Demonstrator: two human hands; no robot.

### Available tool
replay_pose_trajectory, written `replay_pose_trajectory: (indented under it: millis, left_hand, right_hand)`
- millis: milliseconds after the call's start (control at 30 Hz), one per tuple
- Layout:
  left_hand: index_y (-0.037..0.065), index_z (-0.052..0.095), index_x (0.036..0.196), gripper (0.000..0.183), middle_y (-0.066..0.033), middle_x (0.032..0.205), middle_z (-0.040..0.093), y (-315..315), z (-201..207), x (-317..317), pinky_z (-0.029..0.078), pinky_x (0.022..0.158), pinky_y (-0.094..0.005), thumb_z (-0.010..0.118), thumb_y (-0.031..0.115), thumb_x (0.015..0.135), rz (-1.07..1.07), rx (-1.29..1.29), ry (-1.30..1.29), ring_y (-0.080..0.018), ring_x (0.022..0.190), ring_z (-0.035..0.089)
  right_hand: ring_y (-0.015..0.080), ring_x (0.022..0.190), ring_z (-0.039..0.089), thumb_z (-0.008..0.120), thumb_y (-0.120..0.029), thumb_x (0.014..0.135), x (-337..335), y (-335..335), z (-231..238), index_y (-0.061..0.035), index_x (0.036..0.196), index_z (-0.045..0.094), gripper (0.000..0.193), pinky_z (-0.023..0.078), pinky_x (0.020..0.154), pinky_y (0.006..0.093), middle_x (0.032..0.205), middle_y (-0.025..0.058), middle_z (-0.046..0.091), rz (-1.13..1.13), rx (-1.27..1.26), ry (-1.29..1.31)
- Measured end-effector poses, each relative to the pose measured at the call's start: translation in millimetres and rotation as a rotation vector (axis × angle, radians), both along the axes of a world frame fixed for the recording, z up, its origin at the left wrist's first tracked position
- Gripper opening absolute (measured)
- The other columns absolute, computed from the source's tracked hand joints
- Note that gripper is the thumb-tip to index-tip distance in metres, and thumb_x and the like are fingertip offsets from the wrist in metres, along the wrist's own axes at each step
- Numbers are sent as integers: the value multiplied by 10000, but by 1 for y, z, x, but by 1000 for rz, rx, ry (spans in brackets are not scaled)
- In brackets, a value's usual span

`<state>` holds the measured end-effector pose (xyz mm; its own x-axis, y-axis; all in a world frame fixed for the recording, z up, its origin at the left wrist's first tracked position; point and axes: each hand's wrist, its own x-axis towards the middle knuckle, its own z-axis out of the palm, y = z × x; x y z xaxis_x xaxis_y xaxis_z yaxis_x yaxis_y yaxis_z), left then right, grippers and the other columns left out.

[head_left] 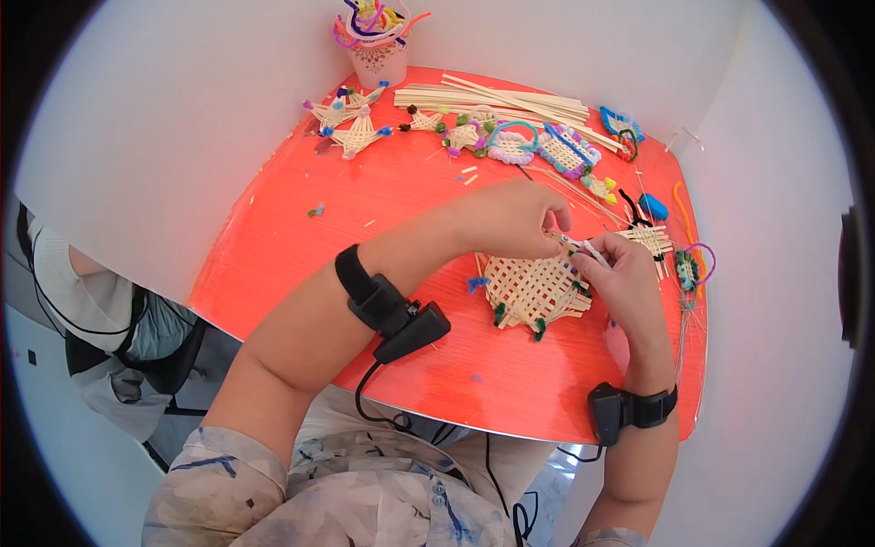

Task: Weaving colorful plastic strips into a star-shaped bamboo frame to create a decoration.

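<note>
A flat woven mat of pale strips (533, 284) lies on the red table, with dark green fuzzy wire twisted at its lower and right edges and a blue piece (477, 284) at its left. My left hand (524, 221) is closed at the mat's far edge, thumb and fingers curled together; what its fingertips pinch is too small to make out. Beside it, my right hand (624, 272) is closed around a small whitish piece (589, 247) at the mat's far right corner. The fingertips of both hands nearly meet there.
At the back stand a cup of coloured pipe cleaners (378, 62) and a pile of pale strips (501, 100). Woven stars (358, 134) and small fuzzy-edged weavings (567, 150) line the far side. Another weaving (645, 239) and a blue roll (653, 206) lie at right. A person (87, 283) sits left.
</note>
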<state>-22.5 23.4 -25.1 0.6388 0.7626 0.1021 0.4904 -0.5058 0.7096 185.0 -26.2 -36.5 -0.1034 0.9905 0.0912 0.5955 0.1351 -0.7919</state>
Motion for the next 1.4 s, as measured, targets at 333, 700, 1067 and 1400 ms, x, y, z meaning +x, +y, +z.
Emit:
replay_pose_trajectory:
  millis: [333, 700, 1067, 1400]
  left_hand:
    - [36, 717, 947, 185, -141, 864, 701, -2, -1, 5, 533, 732, -360, 693, 139, 795, 77, 64, -4, -252, 797, 682]
    - [55, 730, 919, 181, -135, 836, 699, -6, -2, 7, 534, 737, -389, 664, 187, 815, 132, 191, 102, -277, 791, 677]
    - [82, 737, 913, 181, -116, 830, 707, -9, -1, 7, 542, 725, -417, 619, 195, 836, 178, 252, 182, -281, 786, 682]
    - [68, 741, 917, 186, -139, 811, 702, -12, 6, 5, 537, 719, -401, 664, 205, 819, 130, 213, 151, -284, 764, 680]
  right_hand:
    - [52, 548, 438, 738, -134, 785, 0, 1, -2, 3, 762, 654, 162, 338, 506, 255, 592, -28, 519, -20, -35, 95]
    - [60, 561, 442, 731, -138, 794, -3, -1, 0, 25, 778, 666, 176, 342, 514, 260, 600, -20, 516, -6, -6, 81]
    - [89, 712, 557, 603, -62, 921, 9, 6, -8, 22, 993, 659, 124, 462, 673, 255, 775, 45, 607, 55, 299, 116]
    - [147, 724, 631, 616, 51, 859, -2, -1, 3, 46, 925, 623, 67, 508, 674, 280, 778, 100, 635, 105, 283, -15]
